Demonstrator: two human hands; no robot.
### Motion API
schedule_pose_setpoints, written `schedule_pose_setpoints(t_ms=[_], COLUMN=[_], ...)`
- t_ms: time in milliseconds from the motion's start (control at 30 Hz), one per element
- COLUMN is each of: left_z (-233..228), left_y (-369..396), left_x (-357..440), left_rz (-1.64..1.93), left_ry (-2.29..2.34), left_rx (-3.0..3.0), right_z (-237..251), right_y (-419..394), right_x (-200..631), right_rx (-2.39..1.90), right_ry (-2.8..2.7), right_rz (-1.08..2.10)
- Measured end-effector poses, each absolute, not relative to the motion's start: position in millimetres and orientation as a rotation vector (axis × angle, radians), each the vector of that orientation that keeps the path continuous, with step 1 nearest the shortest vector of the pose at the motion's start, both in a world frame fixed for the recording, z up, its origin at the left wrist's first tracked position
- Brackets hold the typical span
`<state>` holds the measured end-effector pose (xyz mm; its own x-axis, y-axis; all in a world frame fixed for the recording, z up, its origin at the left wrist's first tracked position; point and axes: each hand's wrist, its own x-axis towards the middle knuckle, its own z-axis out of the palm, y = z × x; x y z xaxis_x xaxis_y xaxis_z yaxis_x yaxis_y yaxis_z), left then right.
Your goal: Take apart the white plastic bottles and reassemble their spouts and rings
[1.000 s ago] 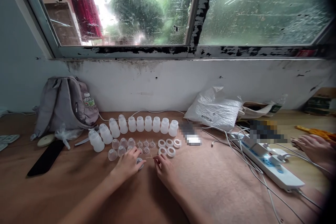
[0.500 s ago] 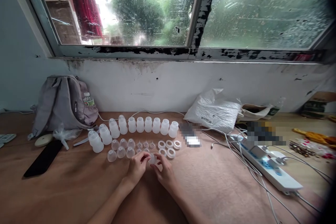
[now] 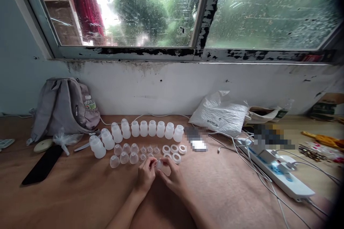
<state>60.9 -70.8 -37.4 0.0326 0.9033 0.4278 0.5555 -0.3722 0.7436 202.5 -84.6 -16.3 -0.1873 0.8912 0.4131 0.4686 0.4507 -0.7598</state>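
My left hand (image 3: 146,176) and my right hand (image 3: 174,177) meet over the brown table (image 3: 236,193), both pinching one small translucent plastic part (image 3: 159,165) between the fingertips. Just beyond them lie white rings (image 3: 174,149), small clear nipples (image 3: 149,149) and clear domed caps (image 3: 124,157). Behind those stands a curved row of several small white bottles (image 3: 152,128).
A grey backpack (image 3: 60,109) with a water bottle leans at the left wall, a black phone (image 3: 43,164) lies in front of it. A white plastic bag (image 3: 219,112), a power strip (image 3: 279,175) and tangled cables (image 3: 242,146) fill the right side.
My two hands have come together and lifted a small clear part off the table; earlier they lay apart among the parts. A foot at the right edge is gone from view.
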Motion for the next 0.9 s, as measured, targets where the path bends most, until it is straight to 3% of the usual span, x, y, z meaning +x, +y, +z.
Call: schedule_pose_setpoints(t_ms=[333, 533, 900], left_z=[-40, -38, -36], left_y=[-70, -59, -41], left_x=[48, 46, 64], left_rz=[1.299, 1.220, 1.072], left_ry=[1.299, 1.456, 1.670], left_rx=[2.166, 2.334, 2.292], right_z=[-8, -9, -22], right_y=[-73, -60, -49], right_x=[215, 238, 265], right_rx=[-1.064, -1.207, -1.648], right_ry=[-1.333, -1.025, -1.040], right_rz=[1.221, 0.823, 0.497])
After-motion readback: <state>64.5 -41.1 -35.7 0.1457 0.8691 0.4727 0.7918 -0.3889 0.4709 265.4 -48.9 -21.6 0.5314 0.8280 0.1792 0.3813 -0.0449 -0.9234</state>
